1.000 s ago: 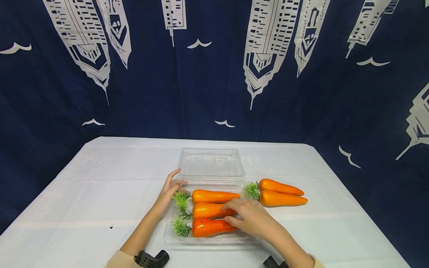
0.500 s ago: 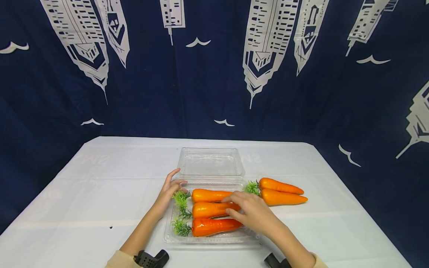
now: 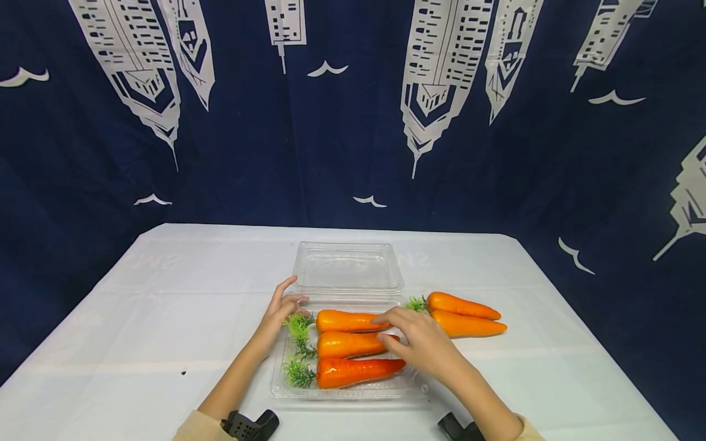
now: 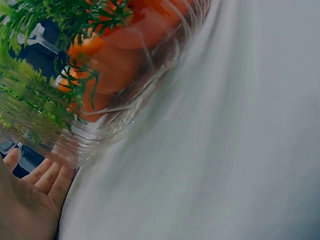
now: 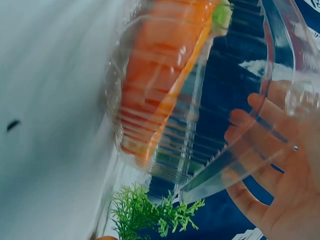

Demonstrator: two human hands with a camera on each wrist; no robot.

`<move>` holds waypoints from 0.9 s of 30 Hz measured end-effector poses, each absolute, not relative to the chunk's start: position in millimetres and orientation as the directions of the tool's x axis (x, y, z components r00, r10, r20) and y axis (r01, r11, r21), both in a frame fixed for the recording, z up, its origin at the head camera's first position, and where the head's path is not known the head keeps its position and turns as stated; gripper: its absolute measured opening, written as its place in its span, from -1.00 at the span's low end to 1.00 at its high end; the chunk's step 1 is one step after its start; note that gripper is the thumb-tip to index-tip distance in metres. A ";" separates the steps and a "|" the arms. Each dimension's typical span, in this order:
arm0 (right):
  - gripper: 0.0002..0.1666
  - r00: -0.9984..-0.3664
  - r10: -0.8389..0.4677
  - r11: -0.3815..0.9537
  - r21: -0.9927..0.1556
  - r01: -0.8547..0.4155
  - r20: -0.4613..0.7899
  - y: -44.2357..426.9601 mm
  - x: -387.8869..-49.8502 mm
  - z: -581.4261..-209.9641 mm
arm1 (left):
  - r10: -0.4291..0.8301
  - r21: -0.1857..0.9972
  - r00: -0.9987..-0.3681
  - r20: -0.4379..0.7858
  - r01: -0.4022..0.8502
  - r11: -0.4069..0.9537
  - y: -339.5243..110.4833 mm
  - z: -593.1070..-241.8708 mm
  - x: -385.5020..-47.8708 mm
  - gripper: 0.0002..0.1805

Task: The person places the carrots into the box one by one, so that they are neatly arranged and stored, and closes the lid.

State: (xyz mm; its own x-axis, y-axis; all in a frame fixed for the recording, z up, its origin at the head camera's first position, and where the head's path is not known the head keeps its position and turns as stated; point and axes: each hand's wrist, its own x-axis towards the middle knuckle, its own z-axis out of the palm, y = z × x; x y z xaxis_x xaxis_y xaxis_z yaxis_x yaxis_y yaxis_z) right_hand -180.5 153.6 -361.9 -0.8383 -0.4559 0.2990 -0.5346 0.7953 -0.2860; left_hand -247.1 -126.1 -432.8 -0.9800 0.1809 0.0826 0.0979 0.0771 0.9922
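Note:
Three carrots with green tops lie side by side in a clear plastic container (image 3: 353, 395): an orange one at the back (image 3: 344, 321), an orange one in the middle (image 3: 347, 345) and a redder one in front (image 3: 355, 372). My left hand (image 3: 276, 320) touches the container's back left corner, fingers spread; in the left wrist view the hand (image 4: 37, 202) is beside the ribbed wall. My right hand (image 3: 427, 343) is over the container's right side, fingertips at the narrow ends of the back and middle carrots. The right wrist view shows this hand (image 5: 280, 165) with fingers extended, partly behind clear plastic.
The clear lid (image 3: 349, 267) lies open behind the container. Two more orange carrots, one behind (image 3: 462, 305) and one in front (image 3: 469, 324), lie on the white table (image 3: 138, 343) to the right. A dark patterned cloth (image 3: 342, 141) hangs behind.
My right hand has moved backward and slightly right, from the front and middle carrots to the middle and back ones, uncovering the front carrot's tip. My left hand has stayed at the corner.

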 end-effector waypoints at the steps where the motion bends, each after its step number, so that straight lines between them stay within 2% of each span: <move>1: -0.73 -0.839 -0.453 0.796 -0.288 -0.533 0.302 154.4 -180.8 -361.6 | 0.182 0.992 -0.980 0.082 0.097 0.075 -126.1 -432.7 -247.0 -0.34; 12: -0.73 -0.834 -0.397 0.799 -0.303 -0.519 0.384 164.2 -186.4 -359.5 | 0.167 0.992 -0.982 0.091 0.105 0.074 -125.2 -434.8 -248.4 -0.33; 27: -0.72 -0.831 -0.352 0.813 -0.299 -0.499 0.430 179.6 -195.5 -358.4 | 0.176 0.992 -0.980 0.088 0.102 0.075 -125.6 -432.2 -247.3 -0.35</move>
State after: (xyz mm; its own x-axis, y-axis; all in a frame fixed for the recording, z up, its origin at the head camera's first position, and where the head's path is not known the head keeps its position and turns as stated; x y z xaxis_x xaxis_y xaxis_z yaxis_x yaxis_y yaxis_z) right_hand -195.5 179.6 -358.4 -0.8314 -0.3523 0.4298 -0.4992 0.8133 -0.2989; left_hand -247.3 -125.6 -432.2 -0.9804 0.1763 0.0878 0.1023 0.0750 0.9919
